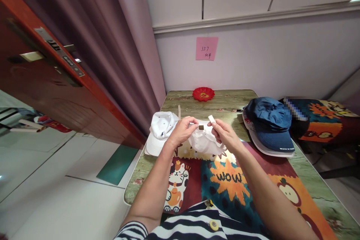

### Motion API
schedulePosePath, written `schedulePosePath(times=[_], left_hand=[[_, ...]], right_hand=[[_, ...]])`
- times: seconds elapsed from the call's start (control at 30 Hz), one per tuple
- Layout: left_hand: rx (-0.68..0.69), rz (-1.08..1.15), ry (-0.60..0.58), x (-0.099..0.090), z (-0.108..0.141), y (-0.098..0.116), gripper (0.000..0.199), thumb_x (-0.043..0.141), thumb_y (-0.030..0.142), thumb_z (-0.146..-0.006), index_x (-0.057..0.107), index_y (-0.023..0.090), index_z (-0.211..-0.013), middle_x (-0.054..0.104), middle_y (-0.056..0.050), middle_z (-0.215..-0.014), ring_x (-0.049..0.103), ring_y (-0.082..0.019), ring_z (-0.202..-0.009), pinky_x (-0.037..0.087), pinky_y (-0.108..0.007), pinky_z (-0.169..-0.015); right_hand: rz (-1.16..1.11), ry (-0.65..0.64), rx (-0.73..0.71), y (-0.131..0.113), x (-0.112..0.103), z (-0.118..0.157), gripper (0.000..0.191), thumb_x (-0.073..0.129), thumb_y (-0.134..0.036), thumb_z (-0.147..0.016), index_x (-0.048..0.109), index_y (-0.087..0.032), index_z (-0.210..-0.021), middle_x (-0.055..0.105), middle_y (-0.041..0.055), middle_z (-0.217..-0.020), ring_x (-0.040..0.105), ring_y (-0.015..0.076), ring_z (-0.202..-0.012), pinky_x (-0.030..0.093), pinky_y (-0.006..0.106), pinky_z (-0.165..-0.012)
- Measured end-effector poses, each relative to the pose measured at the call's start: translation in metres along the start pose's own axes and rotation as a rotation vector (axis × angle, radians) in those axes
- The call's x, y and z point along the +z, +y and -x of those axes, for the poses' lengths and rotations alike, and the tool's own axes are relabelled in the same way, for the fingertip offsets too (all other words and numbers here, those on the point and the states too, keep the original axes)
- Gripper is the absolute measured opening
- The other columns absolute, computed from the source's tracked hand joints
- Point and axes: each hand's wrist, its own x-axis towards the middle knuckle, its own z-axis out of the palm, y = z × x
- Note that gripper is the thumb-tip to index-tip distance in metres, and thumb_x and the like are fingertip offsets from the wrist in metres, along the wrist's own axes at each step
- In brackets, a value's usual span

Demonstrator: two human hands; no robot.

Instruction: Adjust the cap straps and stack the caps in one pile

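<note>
Left hand (182, 130) pinches a white cloth cap (204, 144), seemingly to steady it; right hand (225, 134) clamps a flat white strap (211, 119).

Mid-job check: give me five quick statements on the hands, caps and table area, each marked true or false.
1. The right hand pinches a white strip. True.
2. The left hand holds the blue cap. False: it is at the white cap between the hands.
3. The red dish sits near the table's far edge. True.
4. The pink note lies on the table. False: it is on the wall.
5. The blue cap rests on a pale-brimmed cap. True.
</note>
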Motion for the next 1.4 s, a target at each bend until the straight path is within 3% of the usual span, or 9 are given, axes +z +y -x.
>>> schedulePosePath(times=[0.23, 0.33, 0.4, 0.53, 0.83, 0.93, 1.03, 1.17, 1.4], left_hand=[[0.093, -0.02, 0.166, 0.016, 0.01, -0.016, 0.008, 0.061, 0.023, -0.086, 0.069, 0.023, -0.085, 0.069, -0.006, -0.104, 0.064, -0.023, -0.103, 0.046, -0.035, -0.095], [0.072, -0.099, 0.375, 0.024, 0.015, -0.011, 0.004, 0.067, 0.021, -0.082, 0.069, 0.022, -0.085, 0.068, -0.007, -0.106, 0.062, -0.025, -0.107, 0.044, -0.038, -0.099], [-0.026, -0.047, 0.438, 0.03, 0.018, -0.008, 0.005, 0.068, 0.025, -0.082, 0.066, 0.022, -0.08, 0.068, -0.005, -0.09, 0.064, -0.022, -0.091, 0.048, -0.036, -0.088], [-0.2, 0.241, 0.311, 0.041, 0.019, -0.011, 0.018, 0.072, 0.035, -0.079, 0.063, 0.02, -0.074, 0.065, 0.0, -0.07, 0.06, -0.016, -0.066, 0.047, -0.029, -0.067], [-0.257, 0.553, 0.333, 0.045, 0.016, -0.014, 0.015, 0.076, 0.03, -0.073, 0.069, 0.017, -0.076, 0.068, -0.001, -0.075, 0.061, -0.015, -0.071, 0.048, -0.029, -0.073], [-0.291, 0.693, 0.383, 0.04, 0.016, -0.015, 0.019, 0.08, 0.031, -0.071, 0.07, 0.016, -0.078, 0.069, -0.001, -0.077, 0.062, -0.014, -0.074, 0.05, -0.028, -0.076], [-0.37, 0.925, 0.364, 0.036, 0.015, -0.018, 0.029, 0.086, 0.033, -0.066, 0.069, 0.015, -0.08, 0.07, -0.002, -0.079, 0.065, -0.014, -0.075, 0.052, -0.029, -0.081], [-0.452, 1.117, 0.297, 0.034, 0.012, -0.022, 0.035, 0.091, 0.028, -0.062, 0.067, 0.013, -0.082, 0.072, -0.004, -0.081, 0.07, -0.016, -0.077, 0.055, -0.033, -0.085], [-0.482, 1.161, 0.267, 0.042, 0.011, -0.022, 0.031, 0.089, 0.024, -0.067, 0.069, 0.011, -0.087, 0.074, -0.007, -0.082, 0.072, -0.017, -0.073, 0.057, -0.033, -0.082]], right_hand=[[0.279, 0.099, -0.15, 0.022, 0.023, -0.011, 0.036, 0.067, -0.055, -0.083, 0.071, -0.02, -0.088, 0.068, 0.0023, -0.079, 0.058, 0.0188, -0.072, 0.041, 0.028, -0.064], [0.238, 0.162, -0.117, 0.027, 0.027, -0.014, 0.034, 0.069, -0.052, -0.079, 0.071, -0.019, -0.08, 0.067, 0.0027, -0.074, 0.056, 0.0191, -0.069, 0.039, 0.029, -0.062], [0.155, 0.18, -0.051, 0.029, 0.027, -0.015, 0.034, 0.07, -0.053, -0.077, 0.071, -0.019, -0.078, 0.065, 0.0018, -0.069, 0.051, 0.0162, -0.059, 0.036, 0.028, -0.056], [0.021, 0.151, 0.066, 0.029, 0.027, -0.016, 0.035, 0.069, -0.055, -0.076, 0.069, -0.02, -0.074, 0.064, 0.0006, -0.066, 0.034, 0.0103, -0.046, 0.027, 0.027, -0.047], [0.25, 0.167, -0.121, 0.02, 0.03, -0.014, 0.036, 0.063, -0.054, -0.084, 0.071, -0.02, -0.089, 0.073, 0.0064, -0.087, 0.062, 0.0232, -0.081, 0.045, 0.032, -0.072], [0.261, 0.213, -0.144, 0.013, 0.024, -0.009, 0.039, 0.053, -0.057, -0.092, 0.064, -0.022, -0.103, 0.074, 0.0056, -0.091, 0.06, 0.0199, -0.072, 0.043, 0.03, -0.068], [0.325, 0.296, -0.178, 0.006, 0.019, -0.003, 0.036, 0.04, -0.055, -0.099, 0.057, -0.023, -0.095, 0.07, 0.002, -0.078, 0.051, 0.016, -0.058, 0.039, 0.029, -0.061], [0.425, 0.316, -0.218, 0.001, 0.022, 0.003, 0.034, 0.048, -0.05, -0.096, 0.056, -0.023, -0.079, 0.062, -0.0011, -0.065, 0.05, 0.0146, -0.056, 0.036, 0.026, -0.059], [0.554, 0.36, -0.179, 0.008, 0.027, 0.006, 0.032, 0.055, -0.05, -0.09, 0.067, -0.022, -0.079, 0.061, -0.0009, -0.062, 0.049, 0.0149, -0.056, 0.033, 0.027, -0.058]])
